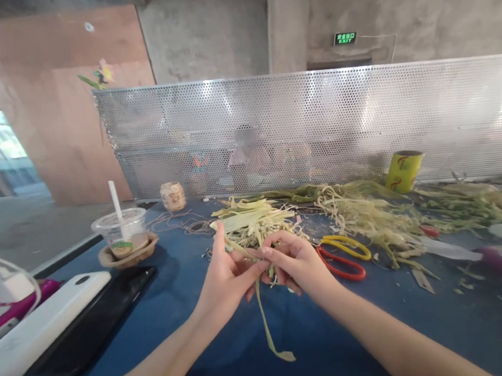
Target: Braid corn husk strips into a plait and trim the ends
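Both my hands meet over the blue table, in the middle of the view. My left hand (226,268) pinches a pale green strip of dried plant leaf (266,324) between thumb and fingers; its free end hangs down toward me. Fingertips of my right hand (292,258) close on the same strip, right beside the left thumb. What lies between the fingertips is partly hidden. Just beyond the hands is a heap of flat leaf strips (254,216). Scissors with one red and one yellow handle loop (344,247) lie right of my right hand.
A plastic cup (123,225) with a straw, a white power bank (46,329) and a black phone (95,324) are at left. Twine (173,196) stands farther back. More plant fibres (365,215) and a yellow can (404,170) are at right, before a perforated metal panel (269,108).
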Tool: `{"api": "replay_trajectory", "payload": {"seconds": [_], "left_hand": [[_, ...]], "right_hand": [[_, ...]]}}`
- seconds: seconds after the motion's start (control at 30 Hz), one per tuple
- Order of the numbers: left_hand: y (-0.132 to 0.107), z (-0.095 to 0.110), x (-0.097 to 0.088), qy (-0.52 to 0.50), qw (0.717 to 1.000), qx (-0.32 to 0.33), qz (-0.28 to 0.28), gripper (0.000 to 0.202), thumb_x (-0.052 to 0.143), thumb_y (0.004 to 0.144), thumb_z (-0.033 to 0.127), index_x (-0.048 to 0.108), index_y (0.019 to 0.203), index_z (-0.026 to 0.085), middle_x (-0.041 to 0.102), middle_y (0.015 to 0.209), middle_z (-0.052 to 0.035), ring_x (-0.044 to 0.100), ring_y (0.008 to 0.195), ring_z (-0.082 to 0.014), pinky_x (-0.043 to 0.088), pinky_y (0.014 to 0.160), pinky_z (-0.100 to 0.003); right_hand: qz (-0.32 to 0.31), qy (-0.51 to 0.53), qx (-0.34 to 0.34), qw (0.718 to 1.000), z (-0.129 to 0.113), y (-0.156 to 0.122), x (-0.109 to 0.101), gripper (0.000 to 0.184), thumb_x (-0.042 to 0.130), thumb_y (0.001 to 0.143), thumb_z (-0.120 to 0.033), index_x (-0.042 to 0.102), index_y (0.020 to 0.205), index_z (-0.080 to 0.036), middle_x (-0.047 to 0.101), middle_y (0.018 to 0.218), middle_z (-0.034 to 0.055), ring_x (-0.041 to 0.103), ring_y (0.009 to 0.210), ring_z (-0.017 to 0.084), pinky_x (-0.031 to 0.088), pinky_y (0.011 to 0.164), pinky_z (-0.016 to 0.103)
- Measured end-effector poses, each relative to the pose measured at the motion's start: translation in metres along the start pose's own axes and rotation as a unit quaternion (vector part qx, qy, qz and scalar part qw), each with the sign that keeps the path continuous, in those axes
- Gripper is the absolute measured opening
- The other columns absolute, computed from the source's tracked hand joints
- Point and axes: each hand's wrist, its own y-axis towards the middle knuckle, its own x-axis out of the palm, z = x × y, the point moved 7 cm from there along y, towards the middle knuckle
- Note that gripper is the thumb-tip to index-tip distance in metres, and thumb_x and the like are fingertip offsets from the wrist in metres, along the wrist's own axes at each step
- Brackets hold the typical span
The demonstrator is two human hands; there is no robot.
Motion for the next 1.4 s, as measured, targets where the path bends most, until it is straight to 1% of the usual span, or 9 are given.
{"api": "replay_trajectory", "payload": {"seconds": [0.17,0.3,0.37,0.47,0.6,1.03,1.17,1.3,1.4], "left_hand": [[-0.003,0.001,0.002,0.037,0.999,-0.005,-0.012,0.11,0.064,0.072,0.021,-0.027,0.134,0.026,0.064,0.077,-0.0022,0.058,0.057,-0.0138,0.038,0.036,-0.017],[-0.002,0.002,0.003,0.05,0.998,-0.02,-0.026,0.109,0.064,0.073,0.023,-0.026,0.135,0.024,0.064,0.071,-0.0015,0.052,0.045,-0.0093,0.037,0.035,-0.018],[-0.002,0.002,0.002,0.05,0.998,-0.032,-0.034,0.109,0.064,0.073,0.024,-0.026,0.135,0.023,0.063,0.069,-0.0013,0.051,0.043,-0.0097,0.036,0.035,-0.018],[-0.003,0.004,0.001,0.027,0.999,-0.031,-0.033,0.112,0.066,0.07,0.021,-0.025,0.135,0.026,0.063,0.072,-0.0017,0.054,0.046,-0.0112,0.037,0.033,-0.018],[-0.005,0.006,0.002,-0.005,0.999,-0.034,-0.04,0.119,0.07,0.065,0.014,-0.026,0.134,0.027,0.063,0.073,-0.0011,0.057,0.053,-0.0144,0.04,0.032,-0.018],[-0.003,0.01,-0.014,-0.019,1.0,-0.005,0.007,0.109,0.069,0.067,0.014,-0.013,0.139,0.014,0.063,0.058,0.0005,0.055,0.047,-0.013,0.038,0.033,-0.018],[-0.003,0.009,-0.014,-0.018,1.0,-0.011,0.001,0.106,0.066,0.071,0.018,-0.017,0.138,0.016,0.063,0.059,0.0003,0.054,0.045,-0.0122,0.036,0.031,-0.017],[-0.005,0.005,-0.009,0.018,0.999,-0.043,-0.027,0.112,0.067,0.07,0.019,-0.025,0.135,0.019,0.064,0.061,0.0005,0.047,0.037,-0.0083,0.035,0.032,-0.018],[-0.007,0.005,-0.006,0.041,0.997,-0.05,-0.046,0.115,0.065,0.071,0.019,-0.033,0.13,0.021,0.064,0.062,0.0011,0.047,0.038,-0.0082,0.036,0.036,-0.019]], "right_hand": [[0.058,0.021,0.006,0.998,0.003,-0.001,-0.008,0.026,0.065,0.067,-0.04,0.053,0.072,-0.018,0.043,0.035,-0.0105,0.029,0.023,0.002,0.021,0.021,0.012],[0.118,0.091,-0.008,0.989,0.004,-0.005,-0.014,0.026,0.068,0.064,-0.039,0.053,0.07,-0.018,0.039,0.036,-0.0114,0.027,0.024,0.001,0.018,0.021,0.012],[0.127,0.08,-0.015,0.989,0.001,-0.005,-0.016,0.025,0.067,0.065,-0.038,0.053,0.07,-0.018,0.035,0.034,-0.012,0.025,0.024,0.001,0.017,0.022,0.012],[0.11,-0.017,-0.041,0.993,-0.01,-0.004,-0.019,0.022,0.065,0.067,-0.037,0.056,0.072,-0.017,0.036,0.033,-0.0112,0.027,0.024,0.002,0.019,0.022,0.013],[0.061,-0.08,-0.049,0.994,-0.019,0.0,-0.018,0.029,0.063,0.069,-0.037,0.057,0.09,-0.018,0.038,0.034,-0.012,0.028,0.024,0.003,0.021,0.024,0.014],[0.024,-0.05,-0.019,0.998,-0.018,0.002,-0.017,0.027,0.065,0.066,-0.036,0.065,0.082,-0.014,0.04,0.037,-0.0095,0.027,0.028,0.001,0.022,0.029,0.016],[-0.006,-0.073,0.004,0.997,-0.017,0.0,-0.013,0.035,0.059,0.071,-0.043,0.065,0.085,-0.012,0.038,0.03,-0.0104,0.027,0.023,0.002,0.022,0.026,0.015],[-0.057,-0.079,0.068,0.993,-0.005,-0.003,-0.005,0.047,0.05,0.077,-0.05,0.062,0.103,-0.013,0.042,0.028,-0.0096,0.028,0.019,0.004,0.022,0.022,0.013],[-0.023,-0.074,0.071,0.994,-0.002,-0.003,-0.008,0.042,0.057,0.073,-0.048,0.067,0.094,-0.013,0.038,0.026,-0.0097,0.026,0.018,0.003,0.02,0.021,0.012]]}}
